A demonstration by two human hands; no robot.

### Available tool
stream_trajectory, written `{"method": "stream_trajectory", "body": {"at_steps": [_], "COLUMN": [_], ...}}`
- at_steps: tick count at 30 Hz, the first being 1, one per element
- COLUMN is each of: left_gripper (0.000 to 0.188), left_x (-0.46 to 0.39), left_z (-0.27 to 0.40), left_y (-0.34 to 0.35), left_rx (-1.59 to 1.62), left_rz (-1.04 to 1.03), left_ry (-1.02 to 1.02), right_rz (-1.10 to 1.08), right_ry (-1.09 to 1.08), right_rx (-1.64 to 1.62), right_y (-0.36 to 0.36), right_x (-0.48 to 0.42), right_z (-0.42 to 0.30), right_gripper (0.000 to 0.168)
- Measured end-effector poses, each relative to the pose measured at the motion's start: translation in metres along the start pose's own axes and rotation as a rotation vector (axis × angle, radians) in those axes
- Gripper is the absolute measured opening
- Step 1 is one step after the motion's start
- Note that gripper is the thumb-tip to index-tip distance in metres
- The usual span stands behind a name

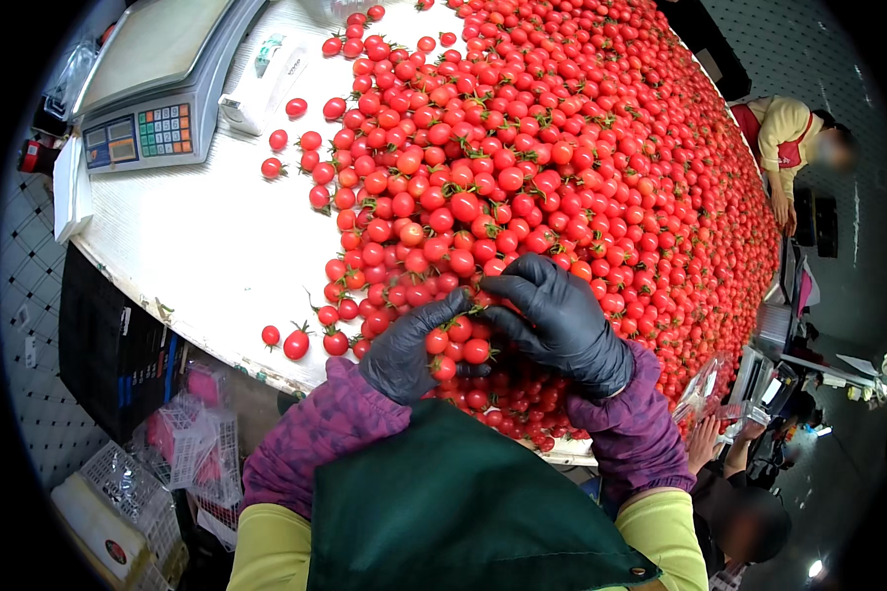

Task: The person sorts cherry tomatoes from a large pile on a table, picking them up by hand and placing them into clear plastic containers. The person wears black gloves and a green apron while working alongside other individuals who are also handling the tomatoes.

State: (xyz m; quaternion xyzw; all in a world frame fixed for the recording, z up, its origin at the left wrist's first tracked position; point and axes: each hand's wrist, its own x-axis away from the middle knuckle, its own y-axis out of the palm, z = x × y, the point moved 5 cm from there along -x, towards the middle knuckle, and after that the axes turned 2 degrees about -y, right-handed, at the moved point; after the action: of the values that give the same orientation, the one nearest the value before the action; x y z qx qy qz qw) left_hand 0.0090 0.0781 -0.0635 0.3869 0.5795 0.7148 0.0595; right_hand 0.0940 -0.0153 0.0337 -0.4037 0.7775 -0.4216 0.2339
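Observation:
Both my hands wear black gloves and meet over a wide heap of red cherry tomatoes (pixel 510 177) with green stems. Cupped in my left hand (pixel 408 351) are several cherry tomatoes (pixel 459 340), its thumb stretched along their upper side. My right hand (pixel 554 318) is just to the right of them, fingers curled inward. Its fingertips come close to the left thumb tip at a green stem; whether they pinch a tomato there cannot be made out. Below the hands, more tomatoes lie in shadow near the table's front edge.
A digital scale (pixel 144 96) and a white box (pixel 262 85) stand on the white table (pixel 192 229) at the upper left. Plastic baskets (pixel 207 443) are stacked below the left edge. One person (pixel 780 137) works at the far right; another person's hand (pixel 704 443) is by a clear plastic container (pixel 743 412).

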Motion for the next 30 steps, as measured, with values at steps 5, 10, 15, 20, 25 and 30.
{"method": "stream_trajectory", "body": {"at_steps": [5,10,15,20,25,30], "left_gripper": [0.035,0.035,0.038,0.038,0.050,0.046], "left_x": [0.004,0.003,0.011,0.010,0.011,0.004], "left_z": [-0.002,0.005,0.010,0.017,0.016,0.013], "left_y": [0.001,-0.010,0.001,0.017,0.017,0.006], "left_rx": [-0.026,-0.125,-0.149,-0.206,-0.278,-0.105], "left_rz": [-0.030,-0.027,-0.104,-0.167,-0.233,-0.242], "left_ry": [-0.050,0.075,0.074,0.104,0.138,0.098], "right_rz": [-0.099,0.080,0.281,0.213,0.143,0.072], "right_ry": [-0.005,0.195,0.265,0.163,0.131,0.088], "right_rx": [-0.270,-0.245,0.101,0.513,0.433,0.308], "right_y": [0.008,-0.004,-0.024,-0.017,-0.018,-0.024], "right_x": [-0.007,-0.016,-0.038,-0.055,-0.049,-0.062], "right_z": [-0.003,0.028,0.058,0.058,0.058,0.052], "right_gripper": [0.029,0.021,0.021,0.029,0.025,0.023]}}
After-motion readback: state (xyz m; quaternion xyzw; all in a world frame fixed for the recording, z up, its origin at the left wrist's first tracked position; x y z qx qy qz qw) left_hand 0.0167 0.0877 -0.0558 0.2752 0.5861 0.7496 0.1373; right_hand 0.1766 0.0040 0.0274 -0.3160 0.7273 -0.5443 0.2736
